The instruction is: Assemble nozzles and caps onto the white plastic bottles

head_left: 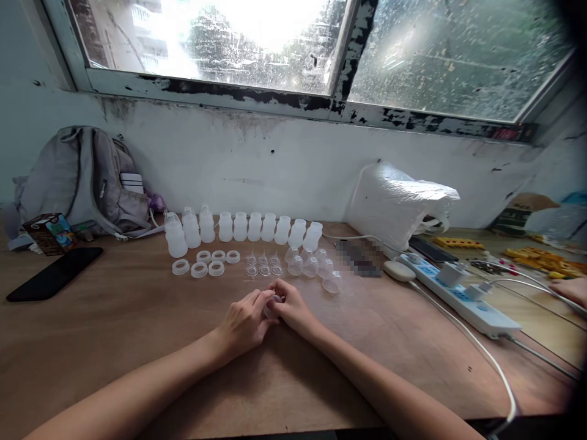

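Note:
Both my hands meet over the near middle of the table. My left hand (pixel 244 319) and my right hand (pixel 292 310) are closed around a small translucent bottle ring (pixel 272 307); fingers partly cover it, so I cannot tell whether a nipple sits in it. Just beyond lie several clear bottle nipples (pixel 263 270) in short rows. Left of them are several white bottle rings (pixel 199 269), and to the right, several clear dome caps (pixel 310 265). Behind stands a row of frosted baby bottles (pixel 254 227); the three leftmost, capped bottles (pixel 175 235) have tops on, the others are topless.
At the left are a grey backpack (pixel 82 183), a drink carton (pixel 50 233) and a black phone (pixel 55 274). At the right, a power strip (pixel 463 296) with cables lies near a white plastic bag (pixel 398 201). Another person's hand (pixel 571 290) shows by yellow parts (pixel 541 260).

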Action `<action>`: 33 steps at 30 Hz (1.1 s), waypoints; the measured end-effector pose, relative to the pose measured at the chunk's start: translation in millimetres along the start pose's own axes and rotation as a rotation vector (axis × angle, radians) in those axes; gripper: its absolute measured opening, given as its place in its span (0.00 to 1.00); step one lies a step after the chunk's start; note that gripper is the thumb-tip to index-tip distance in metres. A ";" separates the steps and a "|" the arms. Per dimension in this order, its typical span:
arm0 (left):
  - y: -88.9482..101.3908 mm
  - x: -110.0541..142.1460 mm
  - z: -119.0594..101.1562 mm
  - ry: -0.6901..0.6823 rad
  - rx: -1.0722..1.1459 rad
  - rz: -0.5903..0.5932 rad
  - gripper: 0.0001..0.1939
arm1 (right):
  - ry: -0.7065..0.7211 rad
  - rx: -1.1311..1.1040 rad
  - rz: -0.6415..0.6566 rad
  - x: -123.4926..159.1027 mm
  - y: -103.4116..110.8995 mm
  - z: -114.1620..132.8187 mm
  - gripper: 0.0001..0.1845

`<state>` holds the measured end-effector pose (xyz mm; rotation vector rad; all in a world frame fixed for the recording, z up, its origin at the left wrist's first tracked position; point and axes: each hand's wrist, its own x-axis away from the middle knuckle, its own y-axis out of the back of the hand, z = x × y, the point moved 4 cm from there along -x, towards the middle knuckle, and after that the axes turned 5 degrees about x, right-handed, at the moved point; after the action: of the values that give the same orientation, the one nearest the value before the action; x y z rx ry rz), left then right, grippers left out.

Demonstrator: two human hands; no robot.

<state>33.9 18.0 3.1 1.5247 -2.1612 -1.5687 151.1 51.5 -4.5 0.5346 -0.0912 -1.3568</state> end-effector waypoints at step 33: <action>15.1 -6.8 27.4 0.283 0.706 -0.188 0.09 | -0.185 -0.540 0.114 3.8 0.5 2.9 0.14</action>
<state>12.2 41.5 4.4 2.0146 -2.5828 -0.5474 151.4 47.0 -2.7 -0.0497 0.0930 -1.2505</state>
